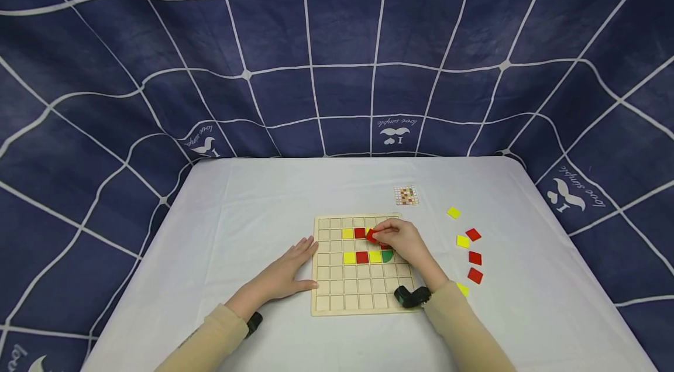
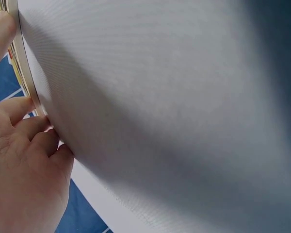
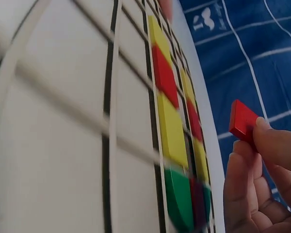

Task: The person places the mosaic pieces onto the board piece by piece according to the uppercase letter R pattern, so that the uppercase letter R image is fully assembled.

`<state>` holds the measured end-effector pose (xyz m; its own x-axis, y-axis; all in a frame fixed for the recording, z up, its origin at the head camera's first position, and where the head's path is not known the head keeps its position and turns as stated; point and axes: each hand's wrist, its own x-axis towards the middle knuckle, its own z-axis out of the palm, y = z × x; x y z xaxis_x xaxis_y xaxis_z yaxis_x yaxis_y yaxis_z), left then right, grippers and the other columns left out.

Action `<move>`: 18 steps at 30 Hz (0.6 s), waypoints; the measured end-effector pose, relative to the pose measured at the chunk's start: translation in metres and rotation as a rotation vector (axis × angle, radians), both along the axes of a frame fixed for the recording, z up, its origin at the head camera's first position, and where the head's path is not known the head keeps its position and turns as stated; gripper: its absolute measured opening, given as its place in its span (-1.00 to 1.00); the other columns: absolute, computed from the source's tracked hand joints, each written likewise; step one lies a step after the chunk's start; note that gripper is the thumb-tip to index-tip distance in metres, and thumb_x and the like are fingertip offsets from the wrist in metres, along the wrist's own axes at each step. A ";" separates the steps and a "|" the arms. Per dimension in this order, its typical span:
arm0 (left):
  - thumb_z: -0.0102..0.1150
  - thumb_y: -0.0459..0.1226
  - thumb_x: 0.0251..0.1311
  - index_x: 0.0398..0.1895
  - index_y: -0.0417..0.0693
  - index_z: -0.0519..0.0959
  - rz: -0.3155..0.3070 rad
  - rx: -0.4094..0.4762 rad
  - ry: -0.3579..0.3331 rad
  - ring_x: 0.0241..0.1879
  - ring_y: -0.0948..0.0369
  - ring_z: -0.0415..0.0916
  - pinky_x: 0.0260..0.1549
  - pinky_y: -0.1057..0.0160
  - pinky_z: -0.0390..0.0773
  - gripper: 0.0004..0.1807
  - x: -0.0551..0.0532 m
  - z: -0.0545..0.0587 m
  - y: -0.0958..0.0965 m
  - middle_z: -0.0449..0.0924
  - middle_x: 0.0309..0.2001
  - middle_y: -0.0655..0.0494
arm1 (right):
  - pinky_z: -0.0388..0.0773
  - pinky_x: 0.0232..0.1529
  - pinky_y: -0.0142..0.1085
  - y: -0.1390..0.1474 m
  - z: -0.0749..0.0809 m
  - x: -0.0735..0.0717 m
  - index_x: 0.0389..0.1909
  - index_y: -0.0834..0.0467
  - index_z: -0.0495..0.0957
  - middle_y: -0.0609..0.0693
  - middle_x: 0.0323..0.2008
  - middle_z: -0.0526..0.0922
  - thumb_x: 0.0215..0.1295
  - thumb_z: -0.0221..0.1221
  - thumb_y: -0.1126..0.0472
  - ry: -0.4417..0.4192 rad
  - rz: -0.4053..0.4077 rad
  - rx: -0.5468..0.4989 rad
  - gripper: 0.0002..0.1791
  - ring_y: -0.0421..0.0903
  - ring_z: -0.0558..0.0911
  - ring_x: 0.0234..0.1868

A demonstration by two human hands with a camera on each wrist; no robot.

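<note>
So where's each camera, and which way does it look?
Head: worn there, facing forward and down at the board; sleeves, left fingers, right fingers show.
Left wrist: worn there, facing white tabletop; left fingers touch the board's edge.
Right wrist: worn there, facing board; right fingers pinch a red tile.
Head and right wrist share that tile.

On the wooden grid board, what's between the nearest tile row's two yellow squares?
One red square tile, visible in the head and right wrist views.

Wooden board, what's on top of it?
Yellow tiles, red tiles and at least one green piece sit on the board. In the head view, the right hand, pinching another red tile, covers some upper-right squares; what's beneath can't be fully seen.
</note>
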<state>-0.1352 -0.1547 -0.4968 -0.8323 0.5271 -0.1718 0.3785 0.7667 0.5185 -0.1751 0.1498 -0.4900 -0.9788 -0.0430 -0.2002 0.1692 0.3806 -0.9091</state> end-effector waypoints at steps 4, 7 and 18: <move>0.31 0.09 0.16 0.54 -0.11 0.09 0.006 -0.014 0.000 0.58 0.02 -0.15 0.53 -0.04 -0.01 -0.01 0.000 0.000 0.000 -0.07 0.58 -0.04 | 0.64 -0.32 -0.37 -0.019 -0.003 -0.003 -0.25 0.17 0.69 0.01 -0.35 0.76 0.19 0.35 0.27 -0.007 0.037 -0.041 -0.88 -0.16 0.66 -0.41; 0.32 0.08 0.15 0.55 -0.10 0.09 0.008 -0.018 0.001 0.58 0.02 -0.15 0.53 -0.03 0.00 0.00 0.000 -0.001 0.000 -0.06 0.58 -0.03 | 0.62 -0.33 -0.39 -0.030 -0.003 -0.004 -0.27 0.14 0.70 -0.02 -0.34 0.76 0.20 0.35 0.26 0.030 0.070 0.017 -0.90 -0.20 0.64 -0.42; 0.34 0.07 0.14 0.55 -0.07 0.07 0.012 -0.020 -0.008 0.58 0.04 -0.16 0.53 0.00 -0.01 0.00 0.000 -0.001 0.000 -0.07 0.58 -0.01 | 0.57 -0.38 -0.42 -0.047 -0.008 -0.001 -0.28 0.08 0.69 -0.08 -0.37 0.73 0.25 0.31 0.27 0.159 0.215 0.219 -0.94 -0.27 0.60 -0.43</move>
<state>-0.1354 -0.1547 -0.4976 -0.8373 0.5132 -0.1888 0.3647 0.7813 0.5065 -0.1762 0.1026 -0.4983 -0.9717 -0.2248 -0.0731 -0.0734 0.5810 -0.8106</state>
